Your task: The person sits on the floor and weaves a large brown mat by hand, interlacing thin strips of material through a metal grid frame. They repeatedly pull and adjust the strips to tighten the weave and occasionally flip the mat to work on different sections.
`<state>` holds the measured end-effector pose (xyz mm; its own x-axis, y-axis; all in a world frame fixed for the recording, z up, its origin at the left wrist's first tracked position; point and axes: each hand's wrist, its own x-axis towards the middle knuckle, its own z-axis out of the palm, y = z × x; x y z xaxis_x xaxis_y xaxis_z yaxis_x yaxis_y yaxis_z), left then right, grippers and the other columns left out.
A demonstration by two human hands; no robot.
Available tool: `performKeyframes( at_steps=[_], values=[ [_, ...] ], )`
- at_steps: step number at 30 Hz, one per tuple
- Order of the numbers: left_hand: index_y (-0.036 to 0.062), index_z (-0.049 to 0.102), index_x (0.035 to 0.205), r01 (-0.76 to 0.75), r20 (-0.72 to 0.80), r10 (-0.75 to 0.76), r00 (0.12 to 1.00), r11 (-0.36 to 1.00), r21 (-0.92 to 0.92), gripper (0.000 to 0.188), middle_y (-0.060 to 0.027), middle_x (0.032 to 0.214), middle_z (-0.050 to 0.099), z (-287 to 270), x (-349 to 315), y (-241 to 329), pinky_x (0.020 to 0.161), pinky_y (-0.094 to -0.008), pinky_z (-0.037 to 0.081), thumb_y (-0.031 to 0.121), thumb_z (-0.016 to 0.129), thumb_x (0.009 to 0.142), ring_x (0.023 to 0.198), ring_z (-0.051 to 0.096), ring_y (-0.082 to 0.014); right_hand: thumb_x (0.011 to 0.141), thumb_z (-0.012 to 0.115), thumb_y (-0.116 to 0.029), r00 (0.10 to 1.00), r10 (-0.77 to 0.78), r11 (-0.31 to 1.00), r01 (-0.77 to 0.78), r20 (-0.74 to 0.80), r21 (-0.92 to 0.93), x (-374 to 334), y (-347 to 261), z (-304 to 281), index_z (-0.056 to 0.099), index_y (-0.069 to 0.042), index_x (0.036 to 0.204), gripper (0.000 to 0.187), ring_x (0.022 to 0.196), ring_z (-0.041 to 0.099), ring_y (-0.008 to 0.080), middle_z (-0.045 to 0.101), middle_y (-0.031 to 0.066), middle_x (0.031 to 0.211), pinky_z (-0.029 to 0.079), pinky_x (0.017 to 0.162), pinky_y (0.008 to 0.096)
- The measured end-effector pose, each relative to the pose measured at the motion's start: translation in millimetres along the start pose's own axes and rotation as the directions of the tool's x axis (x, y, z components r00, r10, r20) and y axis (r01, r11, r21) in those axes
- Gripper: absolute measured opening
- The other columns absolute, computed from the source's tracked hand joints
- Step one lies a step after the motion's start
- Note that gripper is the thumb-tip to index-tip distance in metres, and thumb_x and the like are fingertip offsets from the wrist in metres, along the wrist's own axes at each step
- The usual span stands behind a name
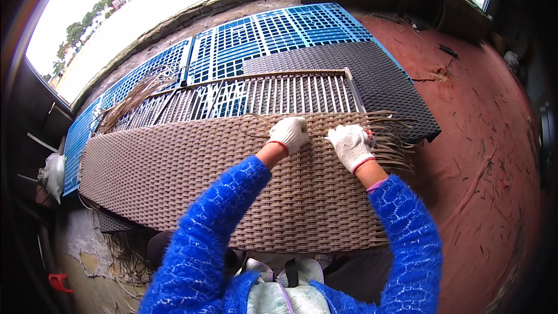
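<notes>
A brown woven rattan panel (221, 168) lies before me, its weave reaching up to a frame with bare slats (302, 94). My left hand (290, 134), in a white knit glove with a red cuff, is closed at the weave's far edge; a thin brown strand (254, 117) curves beside it. To its right, my right hand (352, 144), gloved alike, is also closed over the edge, thumb side toward the left hand. A small red item (369, 134) shows at its far side, its kind unclear. What the fingers pinch is hidden. Loose strand ends (395, 145) fan out right of it.
Beneath lies a darker woven panel (372, 61) on blue plastic pallets (279, 29). A bundle of loose strands (136, 96) rests at the frame's left. The reddish floor (465, 157) on the right has scattered scraps. A white bag (53, 175) stands at the far left.
</notes>
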<state>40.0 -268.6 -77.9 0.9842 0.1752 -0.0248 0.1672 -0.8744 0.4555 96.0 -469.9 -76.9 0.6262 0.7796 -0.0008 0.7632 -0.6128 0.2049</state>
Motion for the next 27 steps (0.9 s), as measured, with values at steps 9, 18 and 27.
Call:
performKeyframes(
  at_steps=[9, 18, 27],
  values=[
    [0.0136, 0.074, 0.099, -0.380, -0.279, 0.339, 0.899, 0.918, -0.110, 0.014, -0.0120, 0.092, 0.067, 22, 2, 18, 0.080, -0.0427, 0.054, 0.019, 0.075, 0.086, 0.091, 0.067, -0.0335, 0.094, 0.057, -0.019, 0.998, -0.007, 0.998, 0.011, 0.069, -0.054, -2, 17, -22, 0.072, -0.014, 0.105, 0.019, 0.092, 0.075, 0.0299, 0.075, 0.0097, 0.098, 0.059, 0.074, 0.0480],
    [0.0104, 0.071, 0.090, -0.363, -0.150, 0.342, 0.928, 0.920, -0.147, 0.006, -0.0097, 0.093, 0.068, 22, 9, 6, 0.080, -0.0409, 0.054, 0.016, 0.071, 0.088, 0.090, 0.067, -0.0312, 0.094, 0.058, -0.022, 0.992, 0.087, 0.992, -0.078, -0.088, 0.101, -13, 9, 2, 0.067, -0.015, 0.101, 0.013, 0.082, 0.073, 0.0288, 0.070, 0.0090, 0.092, 0.056, 0.071, 0.0456],
    [0.0107, 0.072, 0.097, -0.367, -0.122, 0.353, 0.928, 0.922, -0.122, 0.011, -0.0097, 0.094, 0.071, 18, 7, -2, 0.079, -0.0397, 0.056, 0.014, 0.073, 0.087, 0.089, 0.069, -0.0290, 0.090, 0.067, -0.025, 0.975, 0.064, 0.976, -0.018, -0.211, 0.216, -19, 20, 6, 0.065, -0.018, 0.102, 0.014, 0.076, 0.069, 0.0303, 0.067, 0.0093, 0.084, 0.053, 0.066, 0.0459]
  ],
)
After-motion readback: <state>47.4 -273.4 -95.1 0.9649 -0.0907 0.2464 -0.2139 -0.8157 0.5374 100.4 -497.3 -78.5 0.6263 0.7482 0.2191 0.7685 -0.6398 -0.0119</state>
